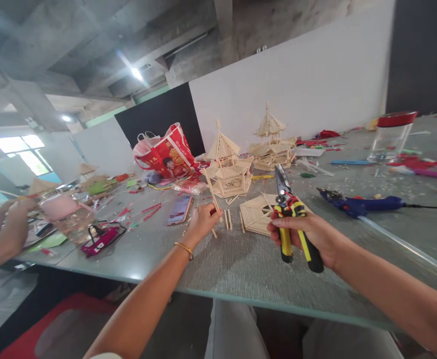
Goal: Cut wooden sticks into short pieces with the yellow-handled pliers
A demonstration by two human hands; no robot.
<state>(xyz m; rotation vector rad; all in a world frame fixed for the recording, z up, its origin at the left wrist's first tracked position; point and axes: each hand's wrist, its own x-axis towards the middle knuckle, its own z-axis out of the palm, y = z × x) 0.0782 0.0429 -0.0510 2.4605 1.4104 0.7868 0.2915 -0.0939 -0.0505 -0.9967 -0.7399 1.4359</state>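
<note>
My left hand [202,223] is closed on thin wooden sticks [211,192] that lean up and to the left over the table. My right hand [310,234] grips the yellow and black handles of a pair of snips [286,202], whose blades point up and away from me. Between the hands lie a few short cut sticks [227,219] and a flat ribbed wooden roof panel [254,213]. Just behind stands a small stick pavilion [227,169], with a second pavilion [272,142] further back.
A blue glue gun [360,203] with its cord lies to the right. A phone [179,209], a red printed bag [166,152], a red-lidded jar [390,135] and scattered scraps lie on the grey table [240,269]. Another person's hands [7,224] work at far left.
</note>
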